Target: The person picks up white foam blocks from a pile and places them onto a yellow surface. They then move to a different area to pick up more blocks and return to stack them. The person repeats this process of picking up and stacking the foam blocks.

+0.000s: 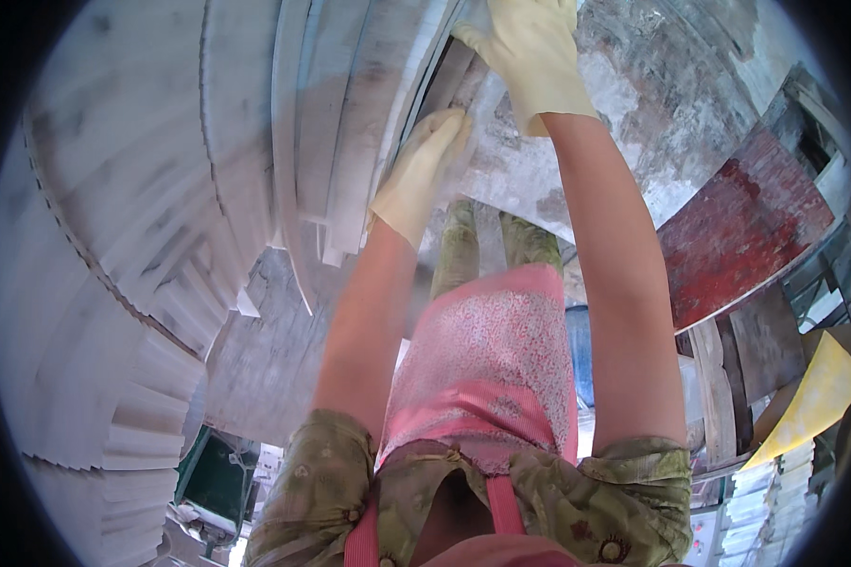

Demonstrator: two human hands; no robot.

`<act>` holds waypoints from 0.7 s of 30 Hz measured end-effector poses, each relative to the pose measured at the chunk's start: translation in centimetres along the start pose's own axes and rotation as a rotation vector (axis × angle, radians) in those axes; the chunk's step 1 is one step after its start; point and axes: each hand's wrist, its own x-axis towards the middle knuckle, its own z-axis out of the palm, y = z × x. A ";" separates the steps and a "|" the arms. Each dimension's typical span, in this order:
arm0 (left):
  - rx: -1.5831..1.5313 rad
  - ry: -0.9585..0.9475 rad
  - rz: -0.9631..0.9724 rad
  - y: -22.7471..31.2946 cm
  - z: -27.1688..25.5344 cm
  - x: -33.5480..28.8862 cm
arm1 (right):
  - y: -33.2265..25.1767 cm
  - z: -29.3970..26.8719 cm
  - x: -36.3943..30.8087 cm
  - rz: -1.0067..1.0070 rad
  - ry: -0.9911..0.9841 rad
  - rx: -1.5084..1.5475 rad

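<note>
marble strips (350, 142), long, pale and grey-veined, stand on edge in a leaning row, and both gloved hands are on them. the left hand (418, 175), in a cream rubber glove, lies flat along the edge of one strip, fingers stretched out and pressed against the stone, not curled around it. the right hand (529, 52), in the same kind of glove, is just past the left hand and farther from the body, palm down on the upper part of the same bundle; its fingertips run out of the picture, so how far they wrap over the edge cannot be told.

to the left of the strips, more cut white slabs (113, 236) fan out in stepped stacks, their sawn ends showing. to the right of the strips, a rough, stained grey slab (652, 123) leans, and beyond it a dull red panel (747, 227). a yellow board (818, 397) and weathered wooden planks (714, 387) lie farther right of the red panel.

below the strips, toward the body, are two green boots (492, 246) on the dusty ground, a pink patterned apron (492, 369), and olive flowered sleeves (321, 482) rolled above the bare forearms. a dark green frame (213, 472) sits down left of the apron.
</note>
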 end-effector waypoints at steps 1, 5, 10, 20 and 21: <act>-0.010 -0.020 -0.001 -0.1 0.0 0.0 | -0.2 0.2 0.0 0.009 -0.014 -0.007; 0.060 -0.006 0.025 -0.1 -0.2 0.2 | 0.3 -0.7 0.6 -0.034 -0.190 -0.073; -0.001 0.031 0.006 1.0 1.1 0.3 | 4.8 -3.8 -0.2 -0.208 -0.147 0.508; 0.245 0.178 0.082 7.0 7.8 5.3 | 3.4 3.0 -9.6 1.008 0.000 1.504; 0.268 0.179 0.086 7.3 8.0 5.7 | 2.7 3.6 -9.5 1.001 -0.001 1.476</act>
